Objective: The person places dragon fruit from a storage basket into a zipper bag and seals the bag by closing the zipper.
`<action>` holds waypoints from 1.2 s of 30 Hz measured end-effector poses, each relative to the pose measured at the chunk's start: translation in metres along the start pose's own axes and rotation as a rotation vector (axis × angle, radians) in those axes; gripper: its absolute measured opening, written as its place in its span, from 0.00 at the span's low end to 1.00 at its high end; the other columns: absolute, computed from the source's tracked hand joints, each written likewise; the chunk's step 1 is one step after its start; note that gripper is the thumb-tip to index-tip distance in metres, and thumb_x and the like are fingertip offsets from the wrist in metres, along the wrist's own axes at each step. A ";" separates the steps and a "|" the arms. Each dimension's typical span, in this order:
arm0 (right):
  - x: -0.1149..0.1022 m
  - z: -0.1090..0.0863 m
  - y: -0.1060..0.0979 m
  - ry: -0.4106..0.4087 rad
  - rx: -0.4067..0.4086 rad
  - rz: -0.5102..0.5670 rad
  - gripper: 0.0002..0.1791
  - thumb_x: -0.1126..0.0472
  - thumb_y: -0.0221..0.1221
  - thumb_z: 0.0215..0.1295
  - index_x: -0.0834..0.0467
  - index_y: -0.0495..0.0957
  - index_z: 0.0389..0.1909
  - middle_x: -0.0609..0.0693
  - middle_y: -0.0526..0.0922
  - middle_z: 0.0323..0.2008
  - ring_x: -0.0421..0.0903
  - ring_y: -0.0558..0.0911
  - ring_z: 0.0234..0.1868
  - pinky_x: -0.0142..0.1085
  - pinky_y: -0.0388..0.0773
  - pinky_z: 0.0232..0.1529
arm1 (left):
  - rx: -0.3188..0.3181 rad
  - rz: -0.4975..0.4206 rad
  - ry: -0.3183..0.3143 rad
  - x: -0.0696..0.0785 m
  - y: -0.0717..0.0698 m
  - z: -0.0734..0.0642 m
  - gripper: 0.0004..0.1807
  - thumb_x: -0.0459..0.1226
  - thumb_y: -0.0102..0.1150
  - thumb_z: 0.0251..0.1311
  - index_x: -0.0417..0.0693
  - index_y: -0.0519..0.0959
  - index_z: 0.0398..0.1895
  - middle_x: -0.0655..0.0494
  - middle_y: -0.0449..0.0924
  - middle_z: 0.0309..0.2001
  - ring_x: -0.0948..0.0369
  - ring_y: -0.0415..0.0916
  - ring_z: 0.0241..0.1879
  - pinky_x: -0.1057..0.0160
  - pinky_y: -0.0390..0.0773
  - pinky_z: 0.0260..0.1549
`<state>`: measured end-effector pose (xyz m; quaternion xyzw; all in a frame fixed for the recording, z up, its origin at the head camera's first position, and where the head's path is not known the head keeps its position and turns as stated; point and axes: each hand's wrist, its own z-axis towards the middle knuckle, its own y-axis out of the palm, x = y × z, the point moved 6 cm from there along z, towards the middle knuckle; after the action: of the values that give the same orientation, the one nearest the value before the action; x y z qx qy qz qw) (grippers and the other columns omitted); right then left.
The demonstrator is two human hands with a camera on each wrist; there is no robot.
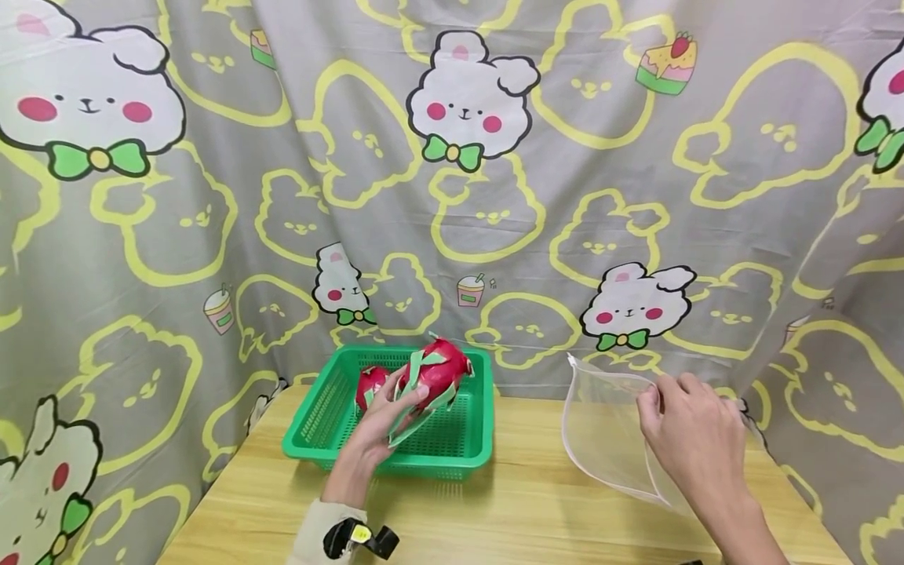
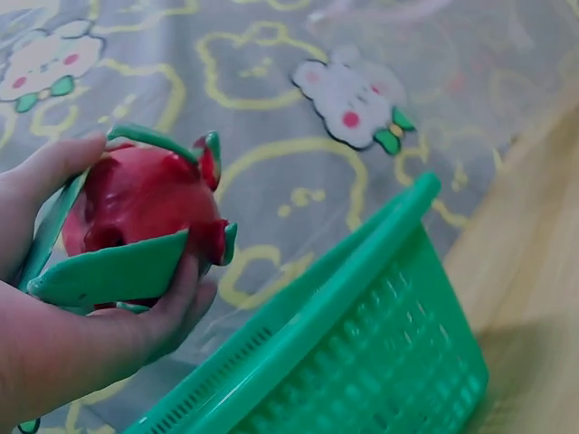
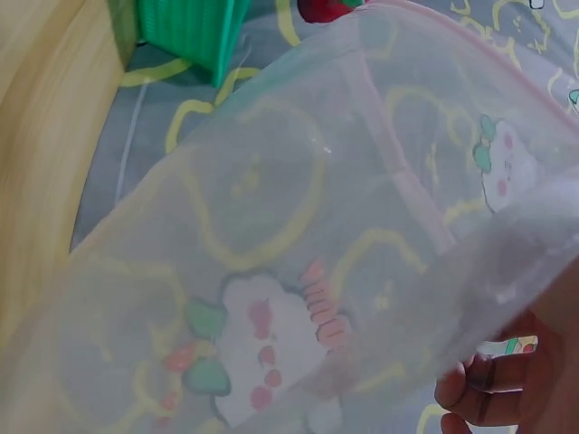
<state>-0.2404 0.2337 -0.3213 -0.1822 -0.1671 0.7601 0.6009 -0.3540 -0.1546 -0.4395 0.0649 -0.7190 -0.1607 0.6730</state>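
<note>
My left hand grips a red dragon fruit with green scales, held above the green basket. In the left wrist view the fingers and thumb wrap round the dragon fruit. A second dragon fruit lies in the basket, partly behind the hand. On the right, my right hand pinches the edge of a translucent zip bag, whose mouth gapes toward the left. The bag fills much of the right wrist view and covers part of the right hand.
The basket stands at the back left of a light wooden table. Behind the table hangs a grey curtain with rabbit prints. A black strap with a small camera sits on the left wrist.
</note>
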 end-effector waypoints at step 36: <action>-0.003 -0.044 0.026 0.191 0.073 0.132 0.15 0.59 0.53 0.61 0.55 0.68 0.15 0.52 0.73 0.21 0.52 0.70 0.20 0.46 0.61 0.21 | -0.481 -0.127 0.063 -0.021 0.070 -0.040 0.41 0.42 0.56 0.69 0.40 0.52 0.81 0.39 0.70 0.66 0.50 0.81 0.55 0.56 0.81 0.55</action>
<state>-0.2409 0.2266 -0.3719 -0.2424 -0.0688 0.7828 0.5689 -0.3044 -0.0884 -0.4356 -0.0470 -0.6332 -0.3669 0.6799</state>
